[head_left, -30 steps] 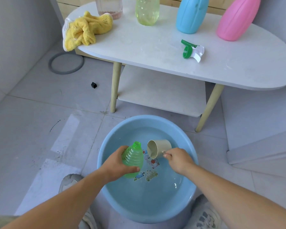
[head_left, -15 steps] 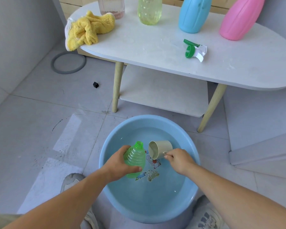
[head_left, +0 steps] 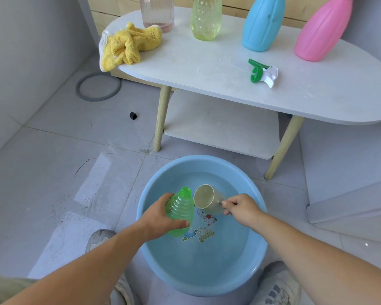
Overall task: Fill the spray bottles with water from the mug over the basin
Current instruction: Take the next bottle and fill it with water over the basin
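Observation:
My left hand (head_left: 156, 219) grips a ribbed green bottle (head_left: 180, 211) with no cap, held tilted over the blue basin (head_left: 150, 190) of water. My right hand (head_left: 242, 208) pinches the handle of a beige mug (head_left: 206, 200), tipped on its side with its mouth right beside the bottle's open neck. On the white table (head_left: 218, 62) lies a green and white spray head (head_left: 262, 72). Behind it stand a pink bottle (head_left: 321, 29), a blue bottle (head_left: 260, 23), a yellow-green bottle (head_left: 205, 16) and a clear pinkish bottle (head_left: 156, 12).
A yellow cloth (head_left: 125, 46) hangs over the table's left end. The table has wooden legs (head_left: 161, 119) and a lower shelf (head_left: 220, 124). A grey ring (head_left: 98, 86) and a small black cube (head_left: 132, 115) lie on the tiled floor. My shoes (head_left: 279, 285) flank the basin.
The mug has tipped further toward the bottle's neck. The bottle and both hands stay over the basin; the view has shifted slightly.

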### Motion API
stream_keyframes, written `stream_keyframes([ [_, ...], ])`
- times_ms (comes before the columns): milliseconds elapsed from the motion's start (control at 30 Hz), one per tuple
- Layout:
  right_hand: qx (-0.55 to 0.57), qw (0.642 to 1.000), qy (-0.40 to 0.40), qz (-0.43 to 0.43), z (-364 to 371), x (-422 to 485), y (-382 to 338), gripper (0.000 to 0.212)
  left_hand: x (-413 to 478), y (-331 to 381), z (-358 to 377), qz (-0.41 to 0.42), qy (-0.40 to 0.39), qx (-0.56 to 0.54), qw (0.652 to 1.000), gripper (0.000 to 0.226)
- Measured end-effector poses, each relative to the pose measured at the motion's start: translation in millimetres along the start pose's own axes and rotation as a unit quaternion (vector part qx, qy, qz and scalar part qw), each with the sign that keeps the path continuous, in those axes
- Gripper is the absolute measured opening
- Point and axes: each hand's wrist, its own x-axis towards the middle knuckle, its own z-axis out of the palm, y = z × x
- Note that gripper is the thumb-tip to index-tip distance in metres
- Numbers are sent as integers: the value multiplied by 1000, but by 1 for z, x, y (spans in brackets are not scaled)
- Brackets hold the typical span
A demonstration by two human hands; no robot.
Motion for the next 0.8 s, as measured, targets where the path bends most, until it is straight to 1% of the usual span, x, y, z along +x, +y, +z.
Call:
stream_keyframes([
  [100, 68, 998, 5, -14, -7, -9, -7, 24, -3, 5, -2, 9, 13, 9, 1000, 76],
  [300, 139, 989, 20, -50, -20, -26, -19, 21, -8, 14, -5, 29, 57, 12, 998, 75],
  [400, 164, 983, 26, -72, -30, -37, -28, 21, -9, 22, -7, 46, 64, 7, 997, 74],
  [533, 169, 979, 39, -109, -46, -50, -40, 23, -13, 32, -6, 63, 63, -7, 996, 78],
  [633, 158, 978, 49, -124, -58, -61, -49, 22, -15, 38, -6, 74, 69, -20, 995, 77],
  [800, 110, 980, 76, -146, -75, -82, -64, 22, -18, 48, -6, 88, 71, -19, 993, 76],
])
